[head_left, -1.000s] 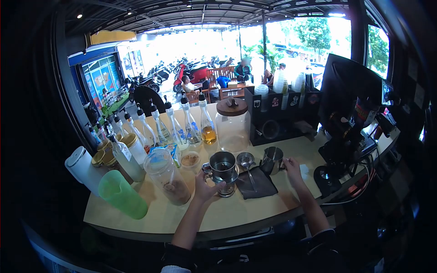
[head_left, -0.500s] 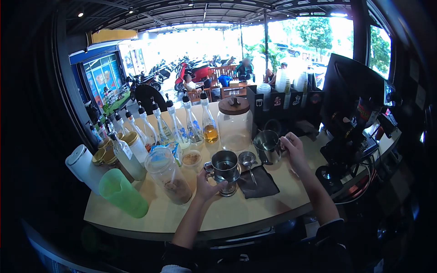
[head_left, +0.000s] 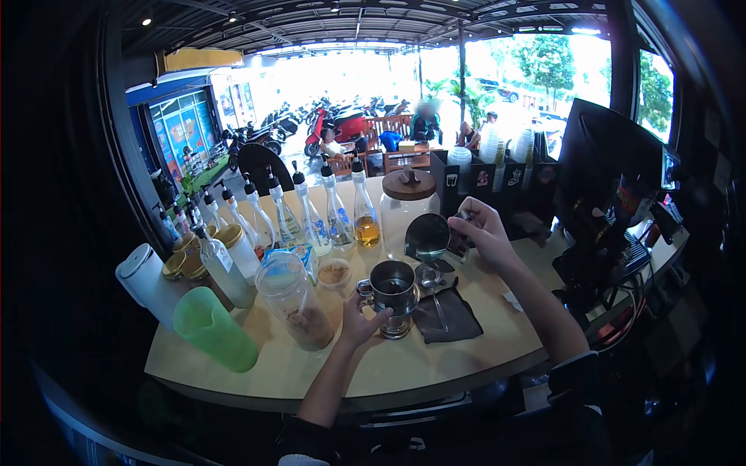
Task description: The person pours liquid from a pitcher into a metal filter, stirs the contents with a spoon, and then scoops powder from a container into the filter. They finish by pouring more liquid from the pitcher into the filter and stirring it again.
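Note:
My left hand (head_left: 364, 322) is closed around the side of a metal coffee dripper (head_left: 392, 286), its thumb along the lower rim. The dripper sits on a clear glass (head_left: 395, 328) on the counter. Raised to the right, my right hand (head_left: 483, 235) grips the handle of a metal pitcher (head_left: 427, 238). The pitcher is tilted to the left, its mouth just above and right of the dripper. Beside the dripper, a black cloth (head_left: 460, 326) lies under a long spoon (head_left: 441, 309), with a small round metal piece (head_left: 427, 275) at the cloth's far edge.
A clear plastic jar of brown powder (head_left: 309, 326) and a green pitcher (head_left: 217, 334) stand at left. Several pump bottles (head_left: 339, 213) line the back, near a wooden-lidded glass jar (head_left: 409, 186). A cup holder (head_left: 497, 182) and a dark machine (head_left: 598, 171) are at right.
My right hand has lifted the metal pitcher and tipped it leftward toward the dripper. My left hand keeps its hold on the dripper. The view has shifted slightly.

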